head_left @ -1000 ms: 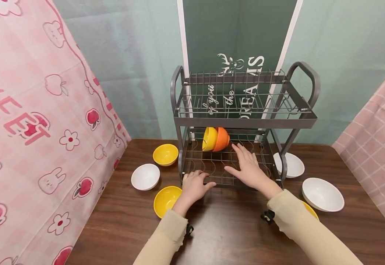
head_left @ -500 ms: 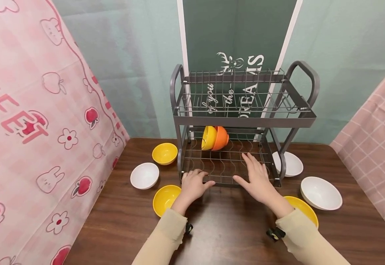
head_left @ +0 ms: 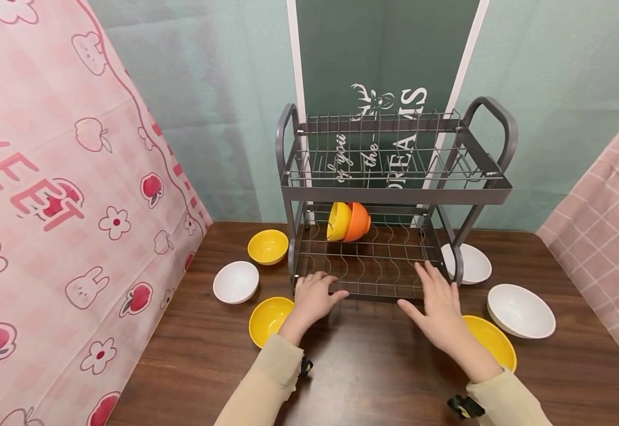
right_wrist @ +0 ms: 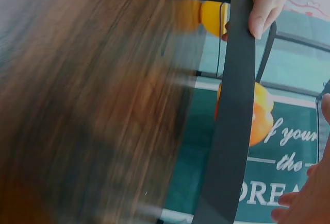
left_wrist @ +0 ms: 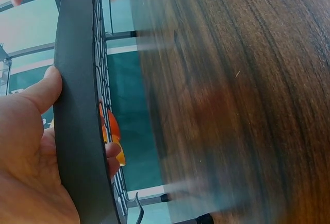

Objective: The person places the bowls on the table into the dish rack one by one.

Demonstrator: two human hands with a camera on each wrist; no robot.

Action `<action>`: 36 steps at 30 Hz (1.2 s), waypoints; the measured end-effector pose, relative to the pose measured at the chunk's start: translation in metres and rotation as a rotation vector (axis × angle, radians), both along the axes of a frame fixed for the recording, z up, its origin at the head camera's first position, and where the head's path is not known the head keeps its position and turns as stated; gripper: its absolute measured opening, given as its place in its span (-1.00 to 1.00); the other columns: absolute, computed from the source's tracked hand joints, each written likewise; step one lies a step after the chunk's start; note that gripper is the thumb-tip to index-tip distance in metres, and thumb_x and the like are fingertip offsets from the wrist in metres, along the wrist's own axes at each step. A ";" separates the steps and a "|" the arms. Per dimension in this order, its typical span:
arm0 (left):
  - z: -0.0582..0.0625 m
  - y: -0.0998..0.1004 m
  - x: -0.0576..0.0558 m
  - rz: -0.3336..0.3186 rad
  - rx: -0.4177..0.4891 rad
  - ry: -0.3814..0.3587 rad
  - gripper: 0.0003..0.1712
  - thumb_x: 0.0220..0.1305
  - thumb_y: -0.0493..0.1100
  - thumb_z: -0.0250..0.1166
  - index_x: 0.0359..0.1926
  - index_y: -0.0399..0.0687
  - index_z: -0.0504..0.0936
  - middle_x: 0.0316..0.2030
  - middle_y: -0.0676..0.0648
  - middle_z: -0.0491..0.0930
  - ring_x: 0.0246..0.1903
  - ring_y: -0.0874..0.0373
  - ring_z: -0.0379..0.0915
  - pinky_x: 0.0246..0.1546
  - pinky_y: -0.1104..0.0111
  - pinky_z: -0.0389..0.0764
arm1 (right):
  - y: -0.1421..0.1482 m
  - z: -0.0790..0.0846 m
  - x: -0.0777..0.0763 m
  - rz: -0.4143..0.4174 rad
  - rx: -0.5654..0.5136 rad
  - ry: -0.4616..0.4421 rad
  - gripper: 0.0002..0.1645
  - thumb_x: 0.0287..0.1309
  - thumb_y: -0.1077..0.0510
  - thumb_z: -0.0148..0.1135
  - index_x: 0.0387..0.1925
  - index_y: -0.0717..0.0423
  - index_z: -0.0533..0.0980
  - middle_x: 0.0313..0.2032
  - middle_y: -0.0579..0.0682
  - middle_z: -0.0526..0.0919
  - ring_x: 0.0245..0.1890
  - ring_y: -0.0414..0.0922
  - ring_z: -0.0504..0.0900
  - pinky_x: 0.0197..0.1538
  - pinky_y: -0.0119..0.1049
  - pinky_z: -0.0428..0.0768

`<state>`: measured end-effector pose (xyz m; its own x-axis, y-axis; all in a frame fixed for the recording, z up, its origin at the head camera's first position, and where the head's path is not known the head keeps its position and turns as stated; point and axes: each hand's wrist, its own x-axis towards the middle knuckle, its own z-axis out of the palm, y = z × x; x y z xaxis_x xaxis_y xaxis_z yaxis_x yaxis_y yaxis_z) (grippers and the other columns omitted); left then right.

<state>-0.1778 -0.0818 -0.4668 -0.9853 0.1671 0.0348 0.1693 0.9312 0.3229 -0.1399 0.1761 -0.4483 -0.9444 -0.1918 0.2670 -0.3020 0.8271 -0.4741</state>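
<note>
A dark grey two-tier dish rack [head_left: 395, 195] stands on the table. At its lower front left, my left hand [head_left: 313, 299] grips the front rail [left_wrist: 80, 105], thumb [left_wrist: 47, 87] on one side and fingertips showing past the other. My right hand [head_left: 439, 307] is over the lower tier's front right corner, fingers spread and holding nothing. A yellow bowl [head_left: 338, 222] and an orange bowl [head_left: 360, 222] sit on edge, nested together, in the lower tier toward the back left. The upper tier holds no dishes.
Left of the rack lie a yellow bowl [head_left: 268, 247], a white bowl [head_left: 236, 283] and another yellow bowl [head_left: 268, 322]. To its right are two white bowls [head_left: 474, 264] [head_left: 521, 312] and a yellow bowl [head_left: 493, 343], partly behind my right forearm. Curtains [head_left: 224, 118] hang behind.
My right hand has moved right and back toward me, away from the nested bowls, uncovering more of the right-hand yellow bowl. My left hand has stayed at the rack's front rail.
</note>
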 end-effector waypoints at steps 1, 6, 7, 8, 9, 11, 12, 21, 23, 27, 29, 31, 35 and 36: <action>0.000 0.000 0.000 0.000 0.002 -0.001 -0.41 0.15 0.37 0.08 0.06 0.17 0.56 0.06 0.00 0.51 0.07 0.06 0.39 0.08 0.15 0.25 | 0.003 0.000 0.003 -0.010 -0.007 0.006 -0.01 0.12 -0.16 0.17 0.42 0.08 -0.08 0.37 0.31 -0.03 0.31 0.34 -0.01 0.26 0.37 -0.22; 0.000 0.001 0.000 -0.001 0.013 -0.006 -0.43 0.15 0.33 0.11 0.06 0.16 0.56 0.06 -0.01 0.51 0.07 0.04 0.39 0.09 0.12 0.25 | 0.020 -0.004 0.015 -0.052 -0.039 0.021 -0.02 0.15 -0.17 0.14 0.41 0.11 -0.08 0.35 0.34 -0.03 0.29 0.35 -0.02 0.27 0.37 -0.32; 0.000 0.001 0.000 0.000 0.013 -0.006 -0.44 0.16 0.32 0.12 0.06 0.15 0.56 0.06 -0.02 0.51 0.07 0.04 0.39 0.09 0.11 0.25 | 0.022 -0.004 0.017 -0.060 -0.044 0.022 -0.03 0.16 -0.16 0.13 0.41 0.13 -0.09 0.35 0.34 -0.03 0.30 0.35 -0.03 0.26 0.38 -0.32; 0.000 0.000 0.000 0.000 0.012 -0.005 -0.43 0.16 0.33 0.11 0.06 0.15 0.56 0.06 -0.02 0.51 0.07 0.04 0.39 0.09 0.11 0.25 | 0.025 -0.005 0.019 -0.070 -0.048 0.021 -0.03 0.16 -0.16 0.13 0.41 0.14 -0.08 0.35 0.35 -0.03 0.30 0.35 -0.04 0.24 0.40 -0.31; 0.000 0.000 0.000 0.000 0.013 -0.003 -0.44 0.16 0.33 0.11 0.06 0.15 0.56 0.06 -0.02 0.51 0.06 0.03 0.40 0.09 0.11 0.25 | 0.028 -0.006 0.020 -0.081 -0.052 0.016 -0.04 0.17 -0.15 0.13 0.40 0.14 -0.09 0.35 0.35 -0.04 0.30 0.35 -0.05 0.23 0.41 -0.30; 0.000 0.000 0.000 0.000 0.012 -0.002 -0.42 0.16 0.35 0.10 0.06 0.15 0.56 0.06 -0.02 0.51 0.06 0.03 0.40 0.09 0.11 0.25 | 0.033 -0.009 0.023 -0.103 -0.061 0.009 -0.05 0.18 -0.14 0.12 0.40 0.16 -0.09 0.35 0.36 -0.06 0.31 0.35 -0.07 0.22 0.42 -0.29; 0.000 0.000 0.001 0.000 0.012 -0.003 -0.41 0.16 0.35 0.09 0.06 0.15 0.56 0.06 -0.02 0.51 0.07 0.04 0.39 0.09 0.11 0.25 | 0.035 -0.010 0.025 -0.115 -0.060 0.006 -0.05 0.18 -0.14 0.12 0.40 0.16 -0.08 0.35 0.36 -0.07 0.32 0.35 -0.09 0.21 0.43 -0.27; 0.002 0.001 0.002 -0.003 0.015 -0.011 -0.42 0.16 0.34 0.09 0.07 0.14 0.55 0.06 -0.02 0.51 0.06 0.03 0.40 0.09 0.10 0.25 | 0.046 -0.023 0.043 -0.202 -0.043 -0.032 -0.06 0.21 -0.15 0.07 0.38 0.24 -0.09 0.35 0.44 -0.14 0.31 0.42 -0.13 0.24 0.40 -0.27; 0.001 0.001 0.002 -0.001 0.014 -0.008 -0.41 0.16 0.35 0.09 0.06 0.15 0.55 0.06 -0.02 0.51 0.06 0.03 0.40 0.09 0.10 0.25 | 0.047 -0.026 0.045 -0.220 -0.031 -0.044 -0.04 0.22 -0.15 0.06 0.38 0.30 -0.12 0.33 0.47 -0.14 0.30 0.43 -0.10 0.25 0.40 -0.25; 0.000 0.001 0.001 0.000 0.005 -0.005 -0.40 0.15 0.37 0.07 0.06 0.16 0.55 0.06 -0.01 0.51 0.06 0.05 0.40 0.09 0.12 0.26 | 0.047 -0.032 0.049 -0.260 -0.009 -0.084 0.01 0.26 -0.16 0.00 0.38 0.39 -0.24 0.31 0.56 -0.17 0.26 0.48 -0.09 0.25 0.39 -0.20; 0.000 0.001 0.001 -0.002 0.006 -0.004 -0.40 0.15 0.37 0.07 0.06 0.16 0.55 0.06 -0.01 0.51 0.06 0.05 0.40 0.08 0.12 0.26 | 0.046 -0.034 0.050 -0.283 0.000 -0.111 0.03 0.27 -0.16 -0.02 0.37 0.42 -0.28 0.29 0.59 -0.17 0.24 0.51 -0.08 0.23 0.41 -0.18; 0.000 0.001 0.001 -0.004 0.005 -0.005 -0.40 0.15 0.37 0.06 0.07 0.16 0.55 0.07 -0.01 0.51 0.06 0.05 0.40 0.08 0.12 0.26 | 0.045 -0.036 0.051 -0.301 0.016 -0.138 0.05 0.26 -0.17 -0.02 0.35 0.47 -0.28 0.27 0.63 -0.16 0.23 0.52 -0.05 0.21 0.39 -0.12; 0.000 0.002 0.001 -0.001 0.003 -0.006 -0.41 0.16 0.36 0.08 0.07 0.16 0.55 0.07 -0.01 0.51 0.07 0.05 0.39 0.09 0.12 0.25 | 0.041 -0.037 0.053 -0.332 0.051 -0.204 0.06 0.24 -0.14 0.02 0.29 0.62 -0.22 0.21 0.71 -0.10 0.17 0.55 0.03 0.18 0.36 0.04; 0.000 0.002 0.001 0.000 0.005 -0.005 -0.42 0.16 0.35 0.09 0.06 0.16 0.55 0.07 -0.01 0.51 0.07 0.04 0.39 0.09 0.12 0.25 | 0.041 -0.037 0.053 -0.333 0.067 -0.211 0.05 0.23 -0.12 0.04 0.26 0.66 -0.18 0.19 0.73 -0.07 0.13 0.56 0.08 0.16 0.35 0.10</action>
